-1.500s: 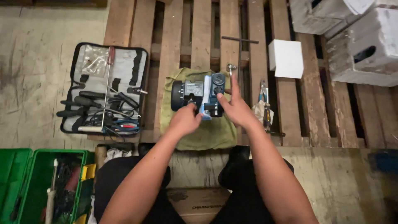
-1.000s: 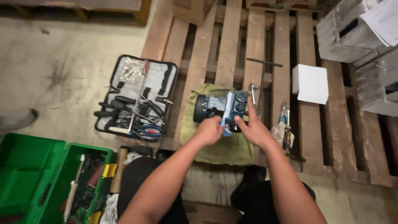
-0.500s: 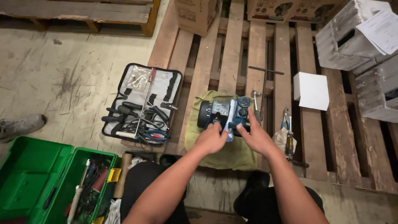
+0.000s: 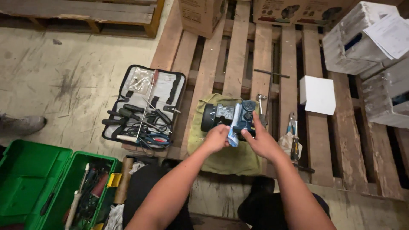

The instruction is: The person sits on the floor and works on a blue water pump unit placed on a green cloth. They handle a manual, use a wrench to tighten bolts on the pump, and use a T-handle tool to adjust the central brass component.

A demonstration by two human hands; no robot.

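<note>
A dark blue and black power tool [image 4: 228, 117] lies on a yellow-green cloth [image 4: 226, 157] spread over a wooden pallet [image 4: 238, 55]. My left hand [image 4: 216, 139] grips the tool's near side. My right hand [image 4: 260, 138] holds the tool's right end, its index finger stretched up along the housing. A pale blue part [image 4: 234, 127] of the tool sits between the two hands.
An open black tool pouch [image 4: 145, 108] with screwdrivers and pliers lies to the left. A green toolbox [image 4: 51, 187] stands open at bottom left. Pliers and a screwdriver [image 4: 293, 136] rest to the right, a white box [image 4: 317, 94] beyond them, and cartons along the back and right.
The view has swung left and back, bringing the green toolbox and floor into sight. Both hands stay on the tool on the cloth with little change in grip.
</note>
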